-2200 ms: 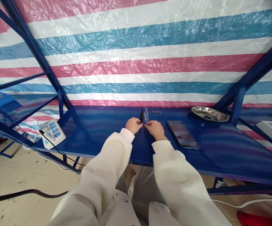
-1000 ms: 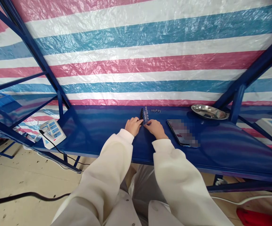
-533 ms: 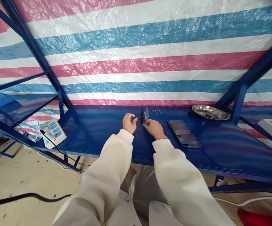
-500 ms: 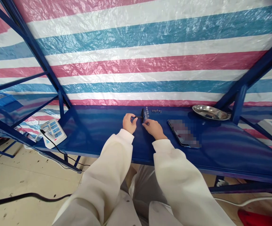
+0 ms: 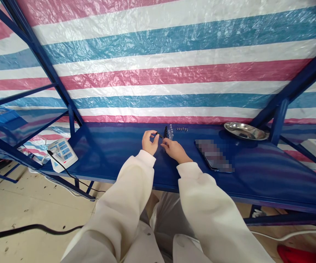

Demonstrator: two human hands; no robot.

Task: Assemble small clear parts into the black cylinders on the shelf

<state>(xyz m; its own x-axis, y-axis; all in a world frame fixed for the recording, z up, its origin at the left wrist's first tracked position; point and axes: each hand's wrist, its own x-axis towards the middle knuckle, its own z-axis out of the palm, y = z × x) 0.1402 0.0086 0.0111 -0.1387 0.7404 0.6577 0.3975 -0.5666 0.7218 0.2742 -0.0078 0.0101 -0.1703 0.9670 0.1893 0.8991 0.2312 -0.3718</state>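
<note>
Between thumb and fingertips, my left hand pinches a thin black rod-like piece, its free end pointing right. Close by, my right hand has its thumb and fingers pressed together at that end; whatever they hold is too small to make out. Just beyond the fingers stands a short row of small black parts. Beside it runs a row of clear plastic parts, its near end partly behind my right hand. Several small shiny metal pieces lie in a line to the right.
The blue table carries a phone right of my hands and a shallow metal dish at the back right. A white power strip with a black cable sits at the left end. Striped sheeting hangs behind, between blue frame posts.
My right hand has shifted left, away from the row of clear parts, to the free end of the black piece. That piece now tilts downward to the right; my left hand barely moved.
</note>
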